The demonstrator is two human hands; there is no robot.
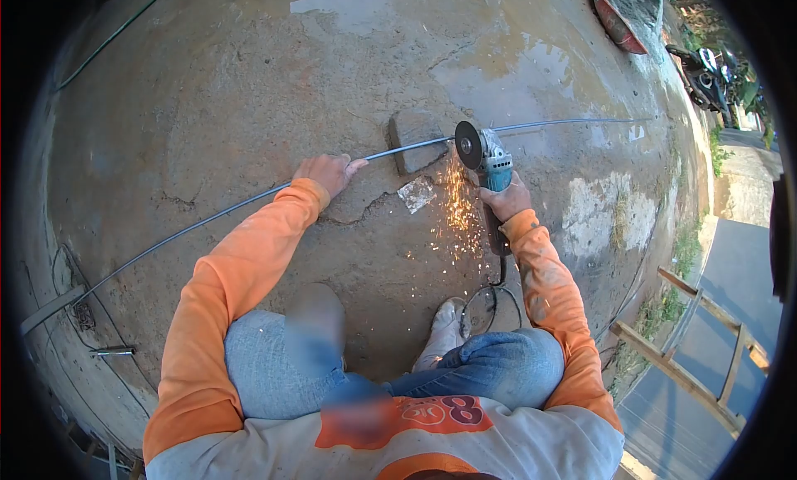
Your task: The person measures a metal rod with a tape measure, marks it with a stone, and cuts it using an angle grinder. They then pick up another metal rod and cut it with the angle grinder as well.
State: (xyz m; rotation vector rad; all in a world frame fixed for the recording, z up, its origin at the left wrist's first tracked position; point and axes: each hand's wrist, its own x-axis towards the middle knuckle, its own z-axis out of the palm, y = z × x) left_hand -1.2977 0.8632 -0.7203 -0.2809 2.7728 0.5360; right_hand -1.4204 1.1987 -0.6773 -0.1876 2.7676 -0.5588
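A long thin metal rod (220, 216) crosses the ground from lower left to upper right, resting over a stone block (408, 130). My left hand (327, 175) is closed around the rod, left of the block. In my right hand (507, 199) is a teal angle grinder (497, 166), gripped by its body. Its dark disc (469, 145) meets the rod just right of the block. Orange sparks (457, 199) spray down from there toward my feet. The grinder's cord (502, 271) hangs below my right hand.
A pale broken piece (416, 194) lies below the block. Toward the upper right are a red basin-like object (616, 22) and a motorcycle (708, 75). A wooden ladder-like frame (682, 372) lies at the lower right. Loose cables and a small metal tube (111, 351) lie at the left.
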